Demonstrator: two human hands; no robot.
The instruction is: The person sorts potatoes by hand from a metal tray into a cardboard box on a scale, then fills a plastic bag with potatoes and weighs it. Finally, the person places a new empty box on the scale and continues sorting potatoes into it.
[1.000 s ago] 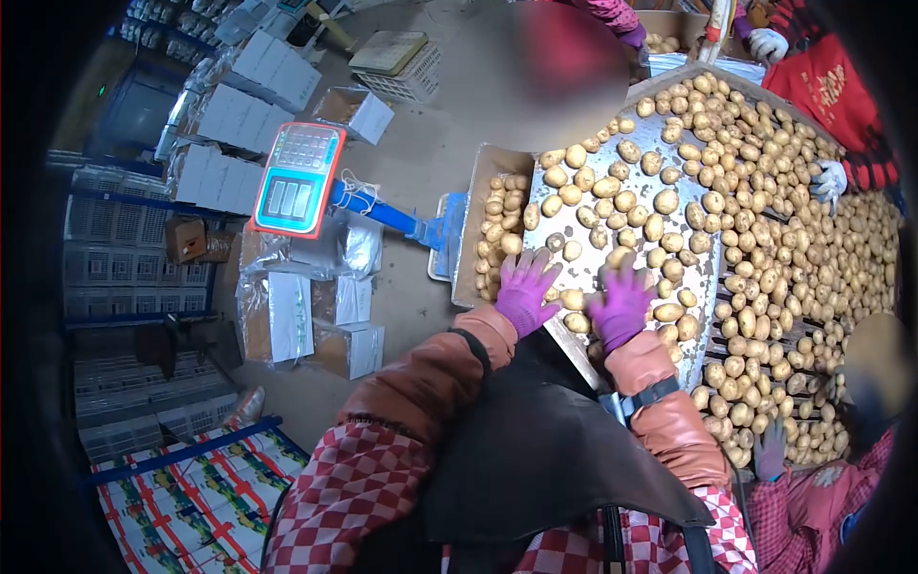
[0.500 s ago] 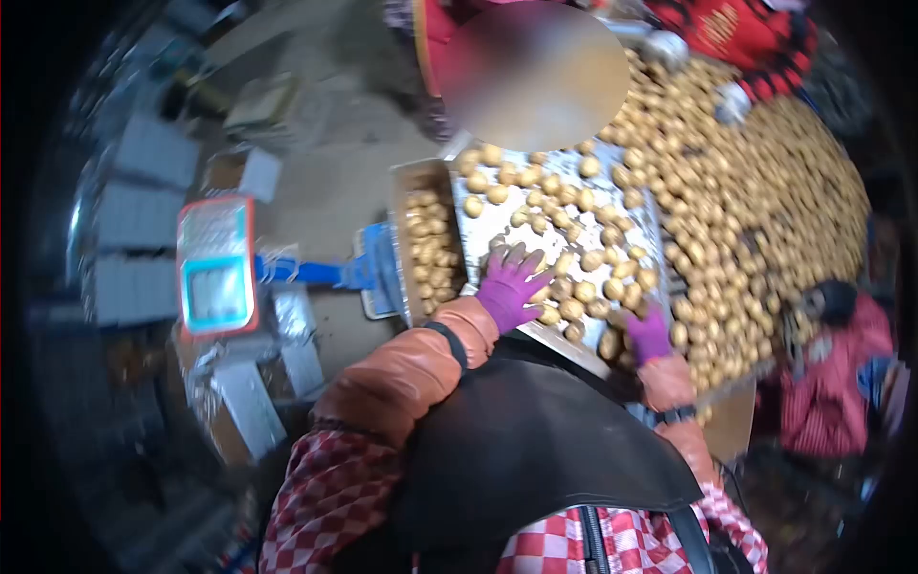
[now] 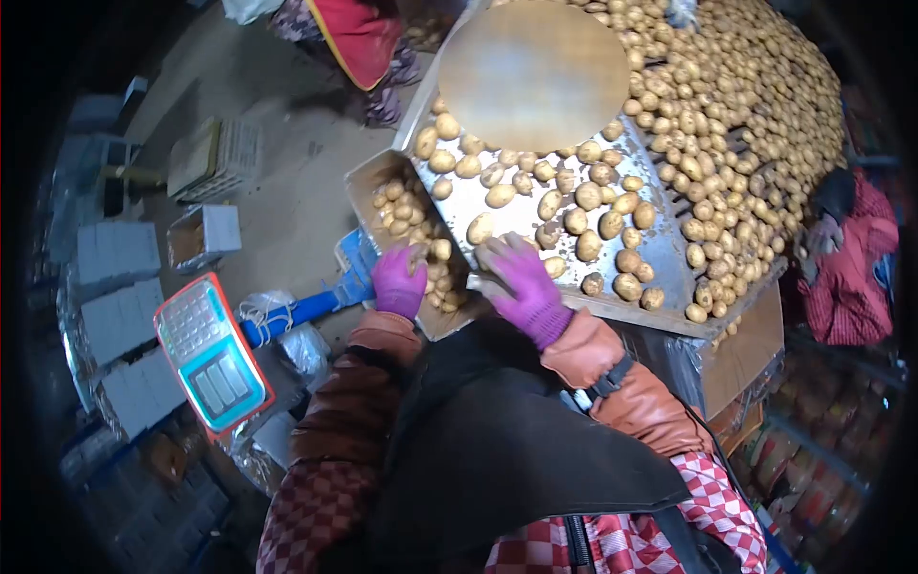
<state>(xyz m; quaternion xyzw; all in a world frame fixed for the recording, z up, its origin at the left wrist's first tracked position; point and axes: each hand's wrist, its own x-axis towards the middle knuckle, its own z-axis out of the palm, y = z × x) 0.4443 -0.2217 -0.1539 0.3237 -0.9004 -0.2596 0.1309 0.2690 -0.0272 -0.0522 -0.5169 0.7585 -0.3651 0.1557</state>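
Over the near end of a cardboard box (image 3: 368,177) partly filled with potatoes (image 3: 406,209) is my left hand (image 3: 400,279), in a purple glove. Its dirty fingertips are curled in beside the potatoes, and what they hold, if anything, is hidden. My right hand (image 3: 524,282), gloved in purple too, rests at the near left corner of the metal tray (image 3: 655,177). Its fingers are apart and point toward the box, with a loose potato (image 3: 480,228) just beyond them. Several more potatoes lie scattered over the tray.
A large potato heap (image 3: 746,143) spreads to the tray's right. Left of the box stands a scale display (image 3: 212,354) on a blue post (image 3: 292,319). A co-worker's pink sleeve (image 3: 851,273) is at right; another person's glove (image 3: 683,11) touches the heap. A crate (image 3: 215,158) sits on the floor.
My left hand has gone from the tray to the box. My right hand has swept left across the tray to its corner. Potatoes on the tray have shifted, and the view has turned.
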